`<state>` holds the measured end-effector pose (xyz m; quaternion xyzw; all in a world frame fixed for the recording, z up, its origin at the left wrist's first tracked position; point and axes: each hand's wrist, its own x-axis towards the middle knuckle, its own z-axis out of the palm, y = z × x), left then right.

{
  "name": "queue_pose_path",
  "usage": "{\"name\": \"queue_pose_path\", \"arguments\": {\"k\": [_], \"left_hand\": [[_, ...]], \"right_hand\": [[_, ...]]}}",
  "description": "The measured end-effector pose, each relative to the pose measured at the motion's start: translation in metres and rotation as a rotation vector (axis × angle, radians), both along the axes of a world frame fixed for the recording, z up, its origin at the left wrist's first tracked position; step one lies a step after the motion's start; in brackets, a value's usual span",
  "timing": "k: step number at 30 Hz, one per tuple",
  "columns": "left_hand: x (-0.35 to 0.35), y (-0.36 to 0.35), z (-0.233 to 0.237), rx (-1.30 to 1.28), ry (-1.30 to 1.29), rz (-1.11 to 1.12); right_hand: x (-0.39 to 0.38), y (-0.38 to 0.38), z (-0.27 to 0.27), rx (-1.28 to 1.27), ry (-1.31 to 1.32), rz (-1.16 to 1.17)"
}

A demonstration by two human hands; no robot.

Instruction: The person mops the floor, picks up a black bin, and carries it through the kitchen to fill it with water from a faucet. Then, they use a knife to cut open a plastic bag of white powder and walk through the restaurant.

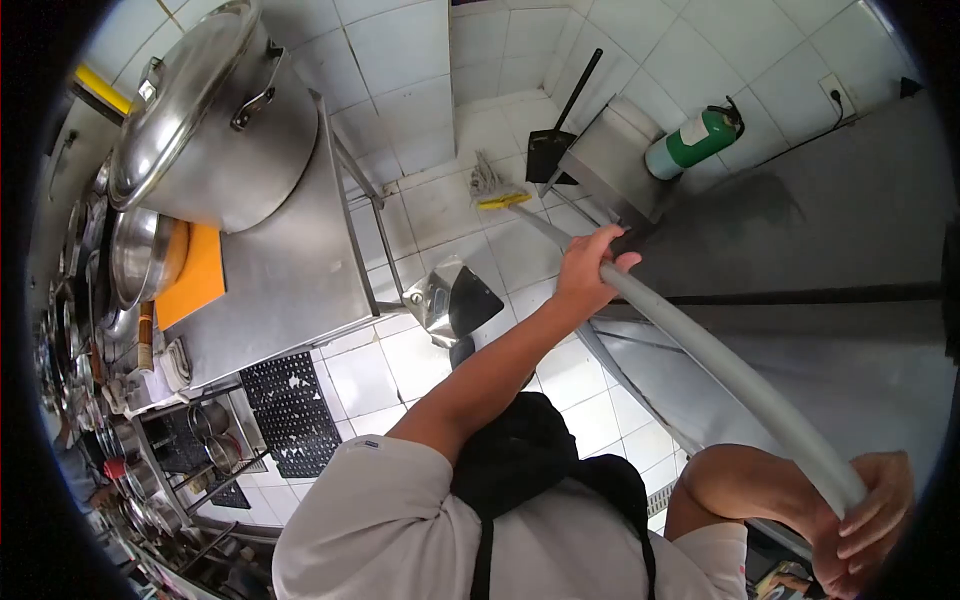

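A mop with a long grey handle (725, 370) slants across the view, from the lower right up to the floor near the back wall. Its yellow clamp (505, 201) and grey strings (487, 180) rest on the white tiles. Partway along the handle, my left hand (590, 270) is closed round it, arm stretched forward. My right hand (868, 525) grips the handle's near end, low at the right edge. A black dustpan (552, 155) with an upright stick stands just beyond the mop head.
A steel table (285, 290) on the left carries a large lidded pot (235, 140) and an orange board (195, 280). A black mat (290, 415) and a metal-and-black object (452, 300) lie on the floor. A green extinguisher (700, 138) stands by a dark steel unit (800, 230).
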<state>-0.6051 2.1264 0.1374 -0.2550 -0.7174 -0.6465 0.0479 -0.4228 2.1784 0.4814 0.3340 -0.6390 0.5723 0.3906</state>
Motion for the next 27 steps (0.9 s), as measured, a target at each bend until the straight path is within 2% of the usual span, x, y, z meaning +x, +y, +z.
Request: {"name": "queue_pose_path", "arguments": {"k": [1,3,5,6,7,9,11,12,13,16,20,24,25,27], "left_hand": [[0.002,-0.004,-0.005,-0.012,-0.031,0.020],[0.003,-0.012,-0.025,-0.039,-0.098,0.056],[-0.009,-0.016,-0.064,-0.081,-0.058,0.191],[-0.017,-0.019,-0.081,-0.099,-0.036,0.259],[-0.019,-0.027,-0.094,-0.123,0.022,0.180],[-0.025,-0.039,-0.104,-0.161,0.140,0.030],[-0.029,-0.032,-0.088,-0.105,0.067,-0.325],[-0.027,-0.035,-0.074,-0.083,0.017,-0.501],[-0.031,-0.034,-0.058,-0.229,-0.103,-0.566],[-0.040,-0.031,-0.090,-0.451,0.050,-0.543],[-0.051,-0.056,-0.102,-0.412,0.024,-0.454],[-0.103,-0.097,-0.140,-0.407,0.041,-0.447],[-0.121,-0.108,-0.157,-0.423,0.035,-0.398],[-0.145,-0.122,-0.170,-0.494,-0.014,-0.347]], "right_hand": [[0.011,0.023,0.000,-0.079,-0.015,0.197],[0.044,0.056,-0.026,0.110,-0.116,-0.191],[0.037,0.051,-0.039,0.084,-0.201,-0.349],[0.002,0.034,-0.040,-0.035,-0.229,-0.310],[-0.020,0.026,-0.042,-0.155,-0.259,-0.270],[-0.036,0.036,-0.064,-0.234,-0.311,-0.172],[-0.037,0.041,-0.071,-0.313,-0.299,-0.105],[-0.030,0.047,-0.071,-0.279,-0.270,-0.160],[-0.030,0.049,-0.074,-0.287,-0.242,-0.143],[-0.041,0.050,-0.091,-0.265,-0.181,-0.076],[-0.044,0.033,-0.113,-0.283,-0.212,0.009],[-0.061,-0.002,-0.161,-0.400,-0.347,0.006],[-0.070,-0.006,-0.170,-0.185,-0.406,-0.140],[-0.091,-0.016,-0.215,-0.270,-0.336,-0.097]]}}
